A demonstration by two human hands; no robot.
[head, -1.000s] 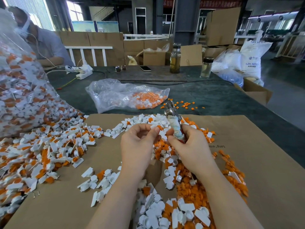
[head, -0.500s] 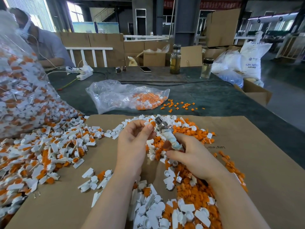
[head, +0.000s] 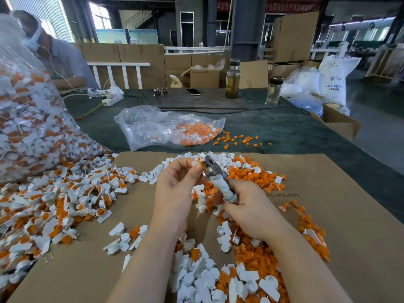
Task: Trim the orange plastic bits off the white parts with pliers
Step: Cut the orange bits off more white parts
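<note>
My right hand [head: 249, 211] grips the cloth-wrapped handles of the pliers [head: 215, 178], whose metal jaws point up and to the left. My left hand [head: 177, 189] pinches a small white part [head: 195, 163] between thumb and fingertips, right against the jaws. Whether the jaws bite the part is hard to tell. Beneath both hands, a mixed pile of orange bits and white parts [head: 247, 248] lies on the cardboard sheet [head: 349, 215]. More untrimmed white-and-orange parts [head: 54, 204] are heaped to the left.
A big clear bag of untrimmed parts [head: 26, 119] bulges at the far left. A flatter clear bag [head: 166, 127] with orange bits lies beyond the cardboard on the dark table. Two bottles [head: 232, 78], a phone and a power strip stand further back. A person sits at the back left.
The pliers' jaws swung from upright to leaning left and closed in on the part my left hand pinches. Both hands shifted a little lower and to the left.
</note>
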